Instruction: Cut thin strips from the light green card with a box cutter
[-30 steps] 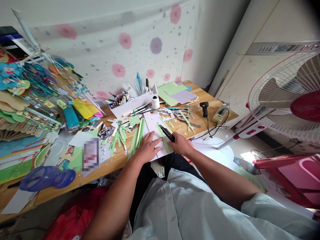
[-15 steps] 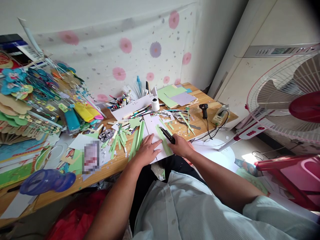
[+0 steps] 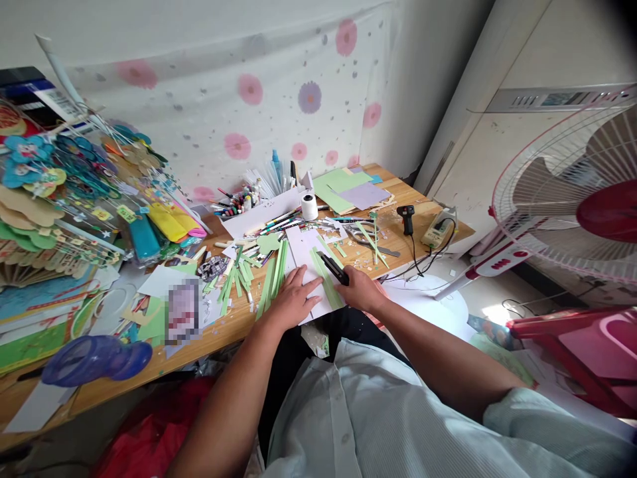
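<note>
Two hands are seen, set apart from each other at the near edge of one wooden table (image 3: 239,320). One black cutter (image 3: 333,267) is gripped in the right hand (image 3: 362,291), its tip pointed away from the body; whether the blade touches the paper cannot be told. The left hand (image 3: 293,302) is laid palm down, fingers slightly spread, on one white sheet (image 3: 304,249), by which the table edge is overhung. On this sheet, beneath the cutter, green paper (image 3: 330,290) is seen. Beside the left hand, green strips (image 3: 272,282) are bunched, too overlapped to be counted. Beyond the sheet, one white spool (image 3: 309,208) is stood upright. To the right, one black glue gun (image 3: 407,219) and one corded power strip (image 3: 438,229) are noted. One blue translucent vessel (image 3: 94,360) is found lying at far left; one fan (image 3: 572,192) is placed at far right. On the wall cloth (image 3: 279,119), one purple flower is counted among several pink.
</note>
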Demonstrator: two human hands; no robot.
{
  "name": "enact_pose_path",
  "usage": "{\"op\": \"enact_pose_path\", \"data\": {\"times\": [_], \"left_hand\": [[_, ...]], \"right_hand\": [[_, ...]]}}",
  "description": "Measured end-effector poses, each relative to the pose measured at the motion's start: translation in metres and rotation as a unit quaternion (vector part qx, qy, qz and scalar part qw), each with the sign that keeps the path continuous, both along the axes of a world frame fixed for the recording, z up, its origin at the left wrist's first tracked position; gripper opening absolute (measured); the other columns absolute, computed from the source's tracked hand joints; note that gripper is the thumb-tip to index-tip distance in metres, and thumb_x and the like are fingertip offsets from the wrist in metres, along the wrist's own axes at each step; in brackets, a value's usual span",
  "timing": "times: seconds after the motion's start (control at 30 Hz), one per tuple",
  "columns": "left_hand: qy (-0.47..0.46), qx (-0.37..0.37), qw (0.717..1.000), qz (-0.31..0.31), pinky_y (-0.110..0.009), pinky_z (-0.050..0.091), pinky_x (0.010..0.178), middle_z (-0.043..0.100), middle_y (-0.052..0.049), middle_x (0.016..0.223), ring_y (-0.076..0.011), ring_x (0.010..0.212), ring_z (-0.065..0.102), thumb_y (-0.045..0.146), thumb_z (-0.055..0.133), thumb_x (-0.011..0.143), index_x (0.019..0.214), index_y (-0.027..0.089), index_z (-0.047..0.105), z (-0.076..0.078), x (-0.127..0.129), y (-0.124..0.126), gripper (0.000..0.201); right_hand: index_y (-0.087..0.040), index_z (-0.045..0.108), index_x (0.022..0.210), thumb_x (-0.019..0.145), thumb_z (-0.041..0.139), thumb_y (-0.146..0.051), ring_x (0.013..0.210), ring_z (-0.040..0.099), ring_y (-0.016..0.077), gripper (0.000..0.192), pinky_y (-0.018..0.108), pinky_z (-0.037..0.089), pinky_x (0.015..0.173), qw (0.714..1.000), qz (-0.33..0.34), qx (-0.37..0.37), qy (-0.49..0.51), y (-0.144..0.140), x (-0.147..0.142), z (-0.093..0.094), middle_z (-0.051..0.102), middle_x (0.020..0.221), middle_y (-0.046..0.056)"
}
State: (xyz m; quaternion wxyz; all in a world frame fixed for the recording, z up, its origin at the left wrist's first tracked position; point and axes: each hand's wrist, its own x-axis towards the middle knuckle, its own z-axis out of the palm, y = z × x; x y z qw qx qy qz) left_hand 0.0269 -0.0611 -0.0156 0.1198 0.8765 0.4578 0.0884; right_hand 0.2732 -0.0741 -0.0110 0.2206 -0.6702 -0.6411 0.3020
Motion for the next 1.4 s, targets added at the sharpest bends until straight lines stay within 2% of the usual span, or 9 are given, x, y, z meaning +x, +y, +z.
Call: {"op": "enact_pose_path", "data": {"times": [0.1,0.23,0.33,0.5,0.63,1.03,1.23,1.4], "left_hand": [[0.004,-0.003,1.000,0.000,-0.054,0.028,0.136,0.030,-0.007,0.181,-0.0358,0.167,0.027,0.044,0.064,0.106,0.158,0.036,0.061,0.001,0.001,0.000,0.053],[0.011,-0.022,1.000,0.012,-0.053,0.027,0.137,0.031,-0.012,0.181,-0.0356,0.168,0.027,0.045,0.066,0.105,0.163,0.028,0.054,0.004,0.003,0.001,0.062],[0.011,-0.034,0.999,0.018,-0.053,0.025,0.137,0.030,-0.014,0.182,-0.0356,0.169,0.025,0.053,0.071,0.099,0.166,0.024,0.048,0.005,0.002,0.002,0.076],[0.025,-0.050,0.998,0.003,-0.053,0.021,0.138,0.023,-0.020,0.183,-0.0402,0.170,0.019,0.070,0.085,0.081,0.169,0.018,0.040,0.006,0.001,0.000,0.112],[0.030,-0.057,0.998,0.000,-0.056,0.019,0.138,0.018,-0.021,0.184,-0.0422,0.171,0.014,0.075,0.089,0.073,0.171,0.018,0.035,0.008,0.003,-0.002,0.126],[0.020,-0.059,0.998,0.012,-0.058,0.021,0.138,0.019,-0.021,0.184,-0.0416,0.172,0.015,0.070,0.092,0.070,0.170,0.021,0.036,0.011,0.004,-0.005,0.125],[0.032,-0.073,0.997,0.020,-0.058,0.020,0.138,0.017,-0.023,0.184,-0.0411,0.172,0.012,0.068,0.093,0.070,0.170,0.016,0.036,0.014,0.006,-0.006,0.126],[0.020,-0.074,0.997,0.020,-0.058,0.020,0.138,0.018,-0.022,0.184,-0.0404,0.172,0.012,0.069,0.092,0.069,0.170,0.020,0.037,0.014,0.005,-0.006,0.125]], "right_hand": [[-0.022,0.061,0.097,0.092,0.075,-0.027,0.082,0.064,0.0202,0.016,0.028,0.039,0.070,1.000,-0.003,0.004,0.003,0.000,0.000,0.001,0.073,0.091,0.004],[-0.022,0.061,0.098,0.091,0.076,-0.028,0.084,0.064,0.0208,0.017,0.028,0.039,0.071,1.000,0.000,0.007,-0.004,0.000,0.002,0.001,0.073,0.093,0.005],[-0.022,0.061,0.098,0.090,0.075,-0.028,0.083,0.063,0.0208,0.017,0.028,0.039,0.070,1.000,-0.002,0.011,0.001,0.000,0.003,-0.001,0.073,0.094,0.005],[-0.021,0.062,0.098,0.090,0.075,-0.028,0.082,0.063,0.0201,0.017,0.028,0.039,0.070,1.000,-0.004,0.007,0.006,0.000,0.003,0.000,0.074,0.095,0.006],[-0.021,0.061,0.097,0.090,0.075,-0.027,0.083,0.063,0.0200,0.017,0.027,0.040,0.071,1.000,-0.008,0.005,-0.002,-0.001,0.003,0.004,0.074,0.096,0.006],[-0.023,0.055,0.091,0.090,0.075,-0.026,0.079,0.061,0.0182,0.020,0.027,0.035,0.067,1.000,-0.009,0.007,0.012,-0.001,0.002,0.002,0.069,0.088,0.002],[-0.023,0.053,0.090,0.090,0.074,-0.025,0.077,0.060,0.0179,0.021,0.027,0.035,0.066,1.000,-0.012,0.008,0.016,-0.002,0.000,0.000,0.067,0.084,0.001],[-0.023,0.053,0.091,0.090,0.073,-0.022,0.074,0.061,0.0180,0.020,0.027,0.035,0.065,0.999,-0.013,-0.007,0.032,-0.002,-0.002,0.002,0.065,0.080,0.000]]}}
